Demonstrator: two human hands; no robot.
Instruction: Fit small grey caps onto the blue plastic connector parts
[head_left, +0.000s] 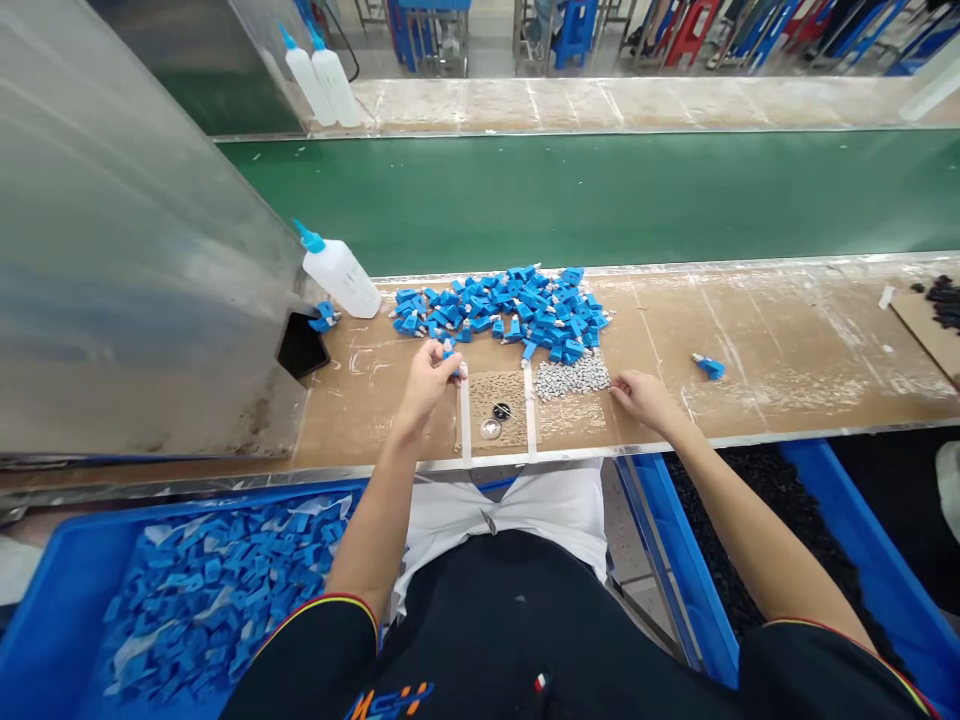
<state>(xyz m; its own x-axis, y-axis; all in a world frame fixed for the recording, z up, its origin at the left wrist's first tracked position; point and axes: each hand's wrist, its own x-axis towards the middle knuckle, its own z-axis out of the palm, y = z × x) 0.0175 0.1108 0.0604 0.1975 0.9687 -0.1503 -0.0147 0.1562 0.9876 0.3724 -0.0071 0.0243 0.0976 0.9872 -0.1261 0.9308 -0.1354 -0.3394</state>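
And there it was, a long tan cardboard-topped bench carrying a big heap of bright blue plastic parts, a white squeeze bottle with a blue nozzle lying tilted on its side, a patch of tiny grey-white pieces, and one stray blue part off to the right!

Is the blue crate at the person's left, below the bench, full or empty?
Full: the blue crate is heaped with blue plastic parts, which cover its floor in a deep pile, with pale strips showing among them.
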